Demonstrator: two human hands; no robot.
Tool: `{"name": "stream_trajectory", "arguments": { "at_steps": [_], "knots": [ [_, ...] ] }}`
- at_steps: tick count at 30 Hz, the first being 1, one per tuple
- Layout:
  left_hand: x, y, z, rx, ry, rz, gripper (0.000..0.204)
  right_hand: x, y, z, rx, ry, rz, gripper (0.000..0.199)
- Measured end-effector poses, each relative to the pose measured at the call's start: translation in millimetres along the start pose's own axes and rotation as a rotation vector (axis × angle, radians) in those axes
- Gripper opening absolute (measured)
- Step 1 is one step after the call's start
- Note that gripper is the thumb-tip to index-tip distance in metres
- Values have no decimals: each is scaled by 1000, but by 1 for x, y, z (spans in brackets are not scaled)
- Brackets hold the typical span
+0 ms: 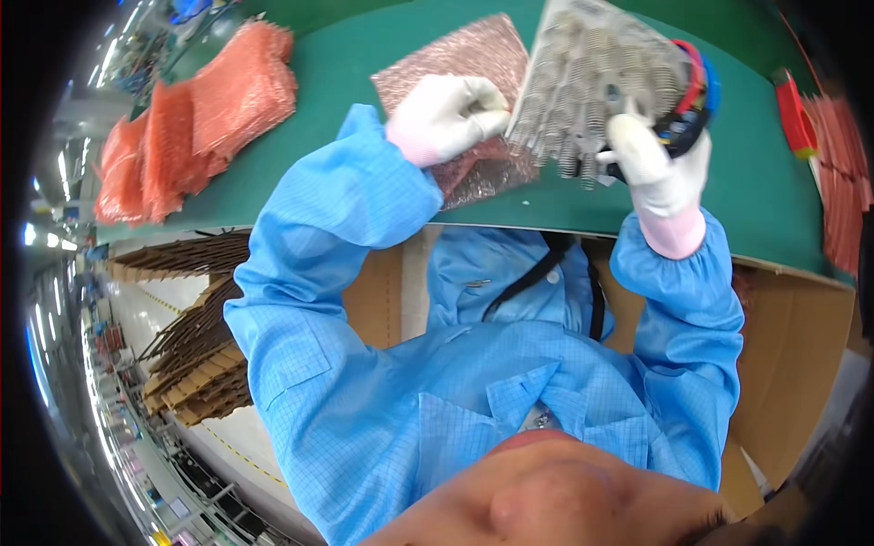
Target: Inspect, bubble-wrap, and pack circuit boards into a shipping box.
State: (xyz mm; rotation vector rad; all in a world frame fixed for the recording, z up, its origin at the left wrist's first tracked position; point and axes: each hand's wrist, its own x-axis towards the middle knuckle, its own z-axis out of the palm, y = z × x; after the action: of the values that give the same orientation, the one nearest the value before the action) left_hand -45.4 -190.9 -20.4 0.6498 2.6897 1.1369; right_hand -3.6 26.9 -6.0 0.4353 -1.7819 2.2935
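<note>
My left hand [451,116], white-gloved, is closed with thumb and fingertips together by the left edge of a clear plastic pack [583,77] with rows of grey, coil-like parts. What its fingertips pinch, if anything, is too small to make out. Under that hand lies a pinkish bubble-wrap bag [464,55]. My right hand [660,168], gloved too, is closed at the pack's lower right. A small metal tip shows by its fingers, but the object in its grip is mostly hidden. Red, blue and black loops [701,86] sit right behind that hand.
On the green tabletop [337,64], pink bubble-wrap bags [241,91] are piled at the left. A red object [795,114] and more pink sheets [842,173] lie at the right. Below the edge are stacked cardboard pieces [200,364] and an open carton [792,337].
</note>
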Motion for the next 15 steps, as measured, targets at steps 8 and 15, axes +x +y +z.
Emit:
{"name": "stream_trajectory", "arguments": {
  "at_steps": [8, 15],
  "knots": [
    [17, -41, -4, -33, 246, 91, 16, -16, 32, -30, -558, -217, -54, 55],
    [-7, -46, -82, -242, 317, -111, 16, -4, 34, -43, -420, -170, 237, 48]
  ]
}}
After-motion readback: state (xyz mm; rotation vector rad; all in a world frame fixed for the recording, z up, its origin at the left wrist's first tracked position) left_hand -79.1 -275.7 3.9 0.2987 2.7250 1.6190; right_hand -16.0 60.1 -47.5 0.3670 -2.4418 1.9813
